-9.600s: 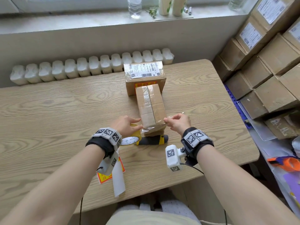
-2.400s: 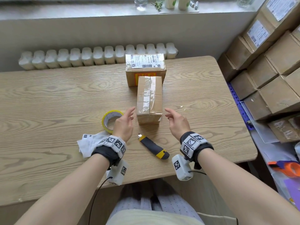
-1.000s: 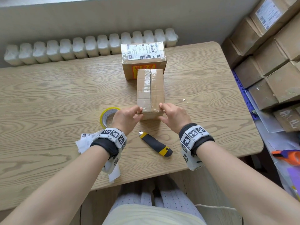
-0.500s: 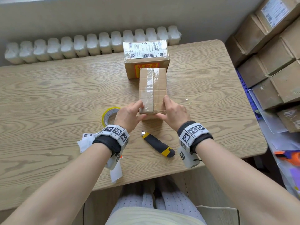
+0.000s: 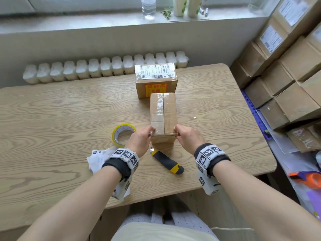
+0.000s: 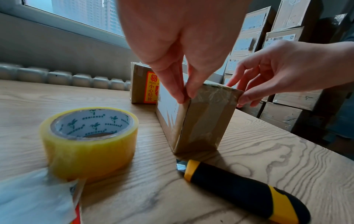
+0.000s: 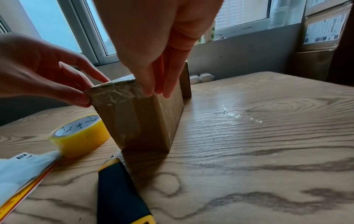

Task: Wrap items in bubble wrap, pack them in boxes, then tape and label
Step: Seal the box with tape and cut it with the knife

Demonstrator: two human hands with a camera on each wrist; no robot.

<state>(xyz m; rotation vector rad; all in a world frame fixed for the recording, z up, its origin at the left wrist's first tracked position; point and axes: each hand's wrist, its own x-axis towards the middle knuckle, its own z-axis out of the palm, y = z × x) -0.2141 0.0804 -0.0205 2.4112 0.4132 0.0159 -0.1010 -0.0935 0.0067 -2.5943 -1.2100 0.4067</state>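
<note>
hands slid to near top corners | left hand [image 5: 141, 140], right hand [image 5: 188, 137] pinch box [image 5: 163, 113] | far end hidden

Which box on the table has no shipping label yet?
The near box, held by both hands; its top shows only clear tape. The far box carries a white label.

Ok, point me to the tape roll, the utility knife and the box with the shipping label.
tape roll [image 5: 116, 135]: head view, yellow outer rim.
utility knife [image 5: 165, 160]: head view, black handle.
labelled box [image 5: 155, 73]: head view, white label on top.
</note>
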